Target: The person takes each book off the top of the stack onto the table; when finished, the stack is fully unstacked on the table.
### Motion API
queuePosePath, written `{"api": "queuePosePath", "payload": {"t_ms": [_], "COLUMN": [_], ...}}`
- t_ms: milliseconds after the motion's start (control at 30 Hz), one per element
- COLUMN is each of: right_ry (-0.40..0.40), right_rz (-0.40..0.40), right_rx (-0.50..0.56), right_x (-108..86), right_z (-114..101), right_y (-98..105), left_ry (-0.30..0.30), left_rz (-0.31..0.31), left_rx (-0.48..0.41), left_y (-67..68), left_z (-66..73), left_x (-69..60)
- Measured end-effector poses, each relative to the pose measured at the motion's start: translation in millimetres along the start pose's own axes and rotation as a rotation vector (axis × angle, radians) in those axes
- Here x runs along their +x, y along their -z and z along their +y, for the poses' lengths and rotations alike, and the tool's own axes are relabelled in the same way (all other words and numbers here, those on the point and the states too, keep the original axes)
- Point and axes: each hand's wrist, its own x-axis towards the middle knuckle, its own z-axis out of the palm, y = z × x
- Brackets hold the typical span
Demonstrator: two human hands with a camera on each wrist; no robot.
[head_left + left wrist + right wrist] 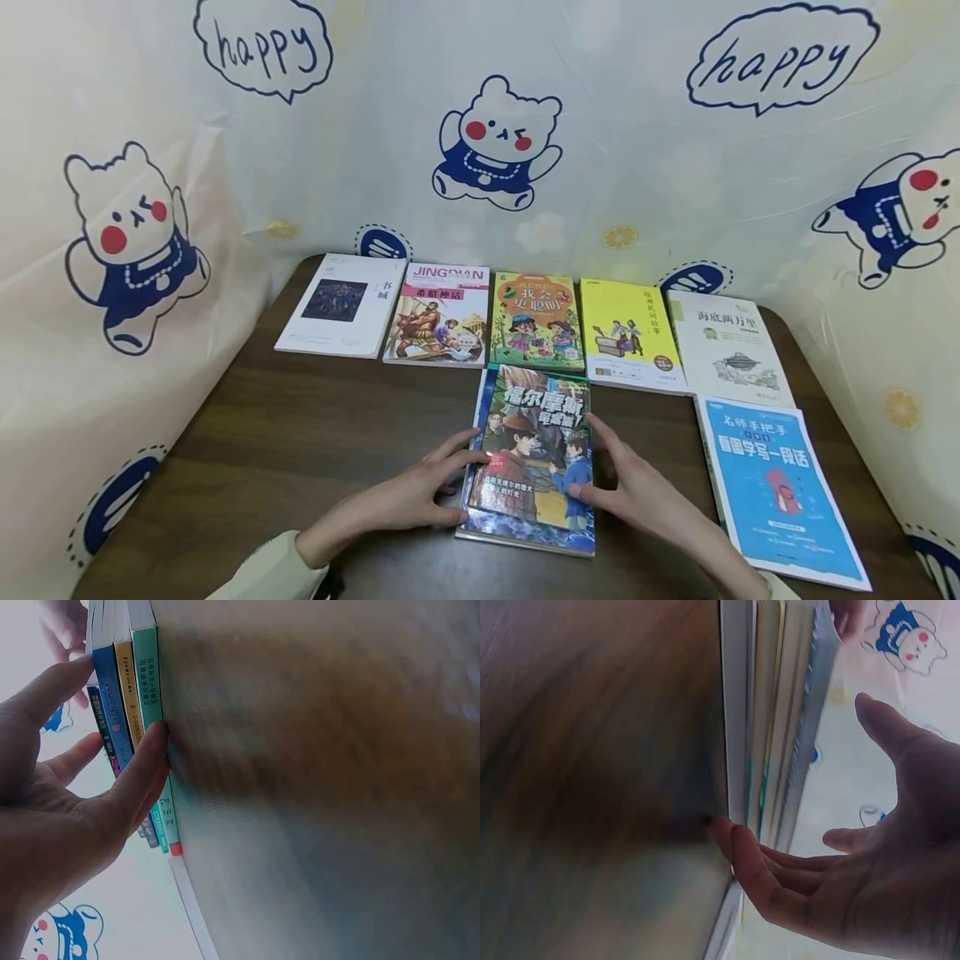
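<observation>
A stack of books lies at the middle of the table, topped by a comic-style book with a blue-covered book showing beneath it. My left hand is at the stack's left side, fingers spread. In the left wrist view, that hand touches the spines, among them a green spine and a blue spine. My right hand is at the right side, its thumb over the top cover's edge. In the right wrist view, the right hand has its fingers near the page edges.
Behind the stack runs a row of books: a white one, a JINGDIAN one, a green-orange one, a yellow one and a pale one. A blue book lies at the right of the dark table.
</observation>
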Motion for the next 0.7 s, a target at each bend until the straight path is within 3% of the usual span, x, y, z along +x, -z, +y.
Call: {"api": "queuePosePath", "payload": {"t_ms": [300, 700], "right_ry": [-0.007, 0.025], "right_rz": [0.000, -0.031], "right_rx": [-0.101, -0.010], "right_x": [4.3, 3.6], "right_z": [-1.9, 2.7], "right_y": [-19.3, -18.2], "left_ry": [0.001, -0.018], "left_rz": [0.005, 0.011], "left_rx": [0.026, 0.015], "left_y": [0.2, -1.1], "left_z": [0.4, -2.0], "left_x": [0.0, 0.1]}}
